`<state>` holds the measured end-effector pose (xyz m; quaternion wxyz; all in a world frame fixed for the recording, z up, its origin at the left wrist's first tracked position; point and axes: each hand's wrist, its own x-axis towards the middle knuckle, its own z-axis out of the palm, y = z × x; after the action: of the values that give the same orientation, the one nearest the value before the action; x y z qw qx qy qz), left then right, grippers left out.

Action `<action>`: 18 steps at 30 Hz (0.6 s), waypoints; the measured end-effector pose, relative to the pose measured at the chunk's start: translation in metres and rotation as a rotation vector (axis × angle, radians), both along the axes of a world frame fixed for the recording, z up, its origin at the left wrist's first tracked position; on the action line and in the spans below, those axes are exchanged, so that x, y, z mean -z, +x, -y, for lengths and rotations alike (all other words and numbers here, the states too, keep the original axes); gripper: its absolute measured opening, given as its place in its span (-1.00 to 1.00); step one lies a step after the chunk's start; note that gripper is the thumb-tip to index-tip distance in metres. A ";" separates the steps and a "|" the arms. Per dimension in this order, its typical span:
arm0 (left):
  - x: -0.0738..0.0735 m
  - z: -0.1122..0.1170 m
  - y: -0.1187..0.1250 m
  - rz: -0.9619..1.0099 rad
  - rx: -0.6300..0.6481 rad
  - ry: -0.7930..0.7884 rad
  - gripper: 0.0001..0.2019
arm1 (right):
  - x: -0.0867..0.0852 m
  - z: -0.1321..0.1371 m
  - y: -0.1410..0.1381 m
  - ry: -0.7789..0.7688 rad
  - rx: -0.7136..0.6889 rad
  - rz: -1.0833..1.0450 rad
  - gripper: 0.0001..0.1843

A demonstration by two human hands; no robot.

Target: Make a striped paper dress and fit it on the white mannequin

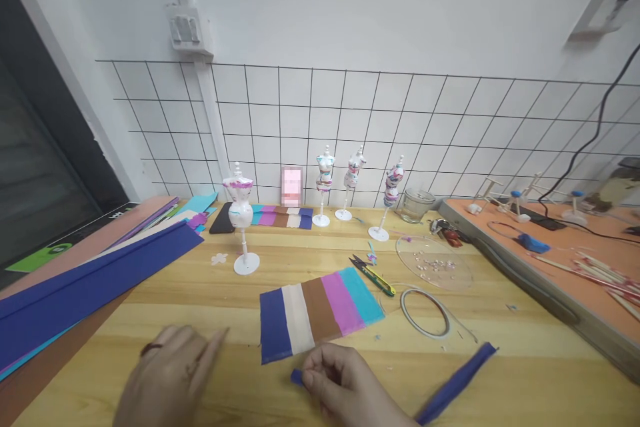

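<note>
My right hand [345, 383] rests on the wooden table near the front edge, fingers curled and pinched on one end of a folded strip of dark blue crepe paper [457, 380]. The strip runs out to the right behind the hand. My left hand [173, 373] lies to the left with its fingers stretched out over the table, holding nothing. Just beyond both hands lies a striped paper panel [320, 310] in dark blue, cream, brown, pink and turquoise.
Long crepe sheets [80, 280] lie at the left. Small mannequins [241, 223] stand further back, before a wire grid. Thread snips [374, 275], a tape ring [425, 312], a clear dish [434, 261] and a glass jar [417, 205] sit to the right. An orange board [565, 260] holds small tools.
</note>
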<state>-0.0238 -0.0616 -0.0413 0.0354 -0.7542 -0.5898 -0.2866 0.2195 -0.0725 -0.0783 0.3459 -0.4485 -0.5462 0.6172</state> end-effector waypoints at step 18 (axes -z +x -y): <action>0.010 -0.006 0.056 0.526 0.231 -0.621 -0.79 | -0.013 -0.005 0.025 0.244 -0.054 0.386 -0.87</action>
<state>0.0324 -0.0558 -0.0509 -0.3776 -0.6913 -0.5488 -0.2800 0.2449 -0.0676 -0.0653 0.2702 -0.4984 -0.6844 0.4585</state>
